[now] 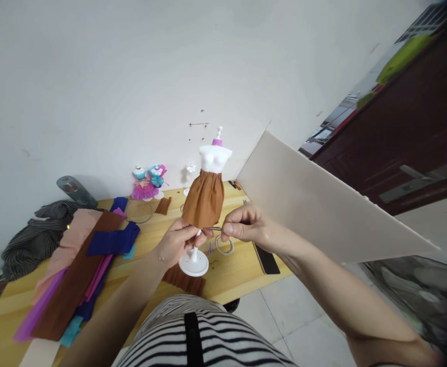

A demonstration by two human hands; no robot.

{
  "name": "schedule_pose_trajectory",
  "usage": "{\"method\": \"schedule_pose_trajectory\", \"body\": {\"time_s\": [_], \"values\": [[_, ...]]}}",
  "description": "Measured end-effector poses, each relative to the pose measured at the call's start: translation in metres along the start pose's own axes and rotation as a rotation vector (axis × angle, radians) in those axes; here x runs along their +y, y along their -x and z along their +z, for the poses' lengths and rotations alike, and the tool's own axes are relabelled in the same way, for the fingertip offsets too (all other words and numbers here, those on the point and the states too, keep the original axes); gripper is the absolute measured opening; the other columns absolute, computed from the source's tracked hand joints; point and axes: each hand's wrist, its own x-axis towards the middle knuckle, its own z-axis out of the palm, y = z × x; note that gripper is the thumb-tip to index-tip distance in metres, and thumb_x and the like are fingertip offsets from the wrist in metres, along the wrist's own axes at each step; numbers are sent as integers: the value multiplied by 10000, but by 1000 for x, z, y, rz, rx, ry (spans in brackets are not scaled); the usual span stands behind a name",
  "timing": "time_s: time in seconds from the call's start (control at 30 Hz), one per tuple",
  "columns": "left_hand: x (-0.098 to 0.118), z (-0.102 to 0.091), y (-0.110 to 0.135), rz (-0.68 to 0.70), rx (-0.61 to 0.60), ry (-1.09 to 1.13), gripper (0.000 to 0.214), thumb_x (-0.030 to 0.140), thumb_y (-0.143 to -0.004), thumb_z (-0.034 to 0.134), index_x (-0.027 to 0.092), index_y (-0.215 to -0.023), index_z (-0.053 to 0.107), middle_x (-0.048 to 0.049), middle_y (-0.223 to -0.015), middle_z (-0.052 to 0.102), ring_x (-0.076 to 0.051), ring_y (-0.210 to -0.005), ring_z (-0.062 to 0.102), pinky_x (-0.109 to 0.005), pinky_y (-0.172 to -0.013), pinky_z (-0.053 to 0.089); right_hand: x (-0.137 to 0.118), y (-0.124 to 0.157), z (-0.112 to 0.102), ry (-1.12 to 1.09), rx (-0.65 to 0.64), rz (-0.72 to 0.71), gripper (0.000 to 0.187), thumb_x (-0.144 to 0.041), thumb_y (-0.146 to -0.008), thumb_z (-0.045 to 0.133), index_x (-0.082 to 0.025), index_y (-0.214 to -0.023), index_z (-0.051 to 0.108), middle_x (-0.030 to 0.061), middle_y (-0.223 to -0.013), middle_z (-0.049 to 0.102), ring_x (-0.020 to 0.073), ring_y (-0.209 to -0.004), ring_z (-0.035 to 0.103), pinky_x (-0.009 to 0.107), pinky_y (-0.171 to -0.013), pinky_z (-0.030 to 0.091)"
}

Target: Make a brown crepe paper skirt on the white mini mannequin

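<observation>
A small white mannequin [215,158] on a round white stand [193,265] wears a brown fabric skirt [204,200]. It is lifted above the wooden table [227,275]. My left hand [177,243] is closed around the stand's pole just under the skirt's hem. My right hand [244,224] is closed on small metal scissors [213,229], whose tips point left at the hem beside my left fingers.
Strips of coloured fabric [81,265] lie in a pile at the left, beside a striped cloth [35,229]. Two little dressed mannequins [149,183] stand at the back. A tape ring [224,245], a black phone [266,261] and a leaning white board [315,204] are at the right.
</observation>
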Motion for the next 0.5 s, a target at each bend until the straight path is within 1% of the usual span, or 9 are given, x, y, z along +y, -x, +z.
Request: {"method": "schedule_pose_trajectory", "body": {"time_s": [0.2, 0.33, 0.43, 0.5], "values": [[-4, -7, -2, 41, -13, -49, 260, 365, -774, 591, 120, -700, 635, -7, -555, 493, -70, -480, 298, -254, -450, 148, -1, 1, 1, 63, 1, -9, 384, -496, -722, 701, -125, -631, 660, -49, -494, 426, 56, -463, 296, 224, -440, 251], [-6, -9, -2, 50, 26, -58, 270, 369, -776, 603, 124, -664, 607, -3, -546, 489, -71, -483, 314, -251, -454, 171, -2, 5, 4, 159, 14, -3, 433, -520, -755, 654, -127, -583, 598, -52, -501, 374, 62, -481, 288, 229, -451, 220], [-8, -10, -2, 27, 60, -58, 289, 394, -760, 622, 111, -703, 635, -18, -558, 522, -72, -483, 322, -250, -459, 173, -2, 10, 6, 216, 36, -16, 432, -508, -779, 632, -130, -578, 572, -57, -500, 342, 61, -475, 269, 231, -445, 195], [-8, -10, -2, 22, 78, -51, 300, 406, -749, 634, 107, -726, 649, -23, -566, 533, -72, -484, 323, -248, -461, 168, -1, 12, 5, 222, 39, -19, 428, -499, -788, 624, -125, -588, 577, -54, -502, 353, 61, -473, 273, 232, -444, 194]]}}
